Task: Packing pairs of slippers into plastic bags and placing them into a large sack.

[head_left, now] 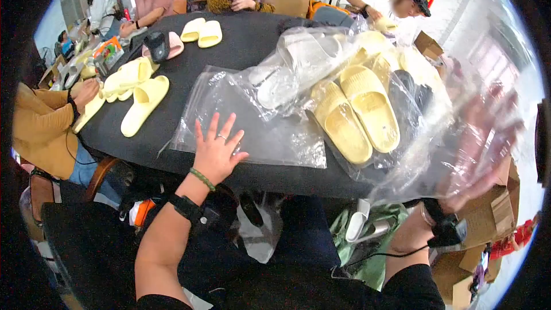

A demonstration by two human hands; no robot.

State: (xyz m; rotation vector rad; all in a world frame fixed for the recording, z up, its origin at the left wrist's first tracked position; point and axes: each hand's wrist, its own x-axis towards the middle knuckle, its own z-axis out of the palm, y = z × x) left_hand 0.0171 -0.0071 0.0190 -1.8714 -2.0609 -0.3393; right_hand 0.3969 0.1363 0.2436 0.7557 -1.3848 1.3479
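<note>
My left hand (220,144) lies flat with fingers spread on the near edge of a clear plastic bag (261,138) on the black-topped table. Beside it, a pair of yellow slippers (373,109) lies side by side among clear plastic. Behind them are white slippers (313,49) in clear bags, and dark footwear (410,89) shows through plastic to their right. My right hand (482,143) is raised past the table's right edge, smeared by motion. Clear plastic film stretches around it, so whether its fingers grip the film is unclear.
Loose yellow slippers (144,103), more yellow ones (201,31) and a pink slipper (174,46) lie on the table's left and far parts. A co-worker's hands (87,93) work at the left; other people sit around. Cardboard boxes (482,215) stand at the right; a green bag (376,247) hangs low.
</note>
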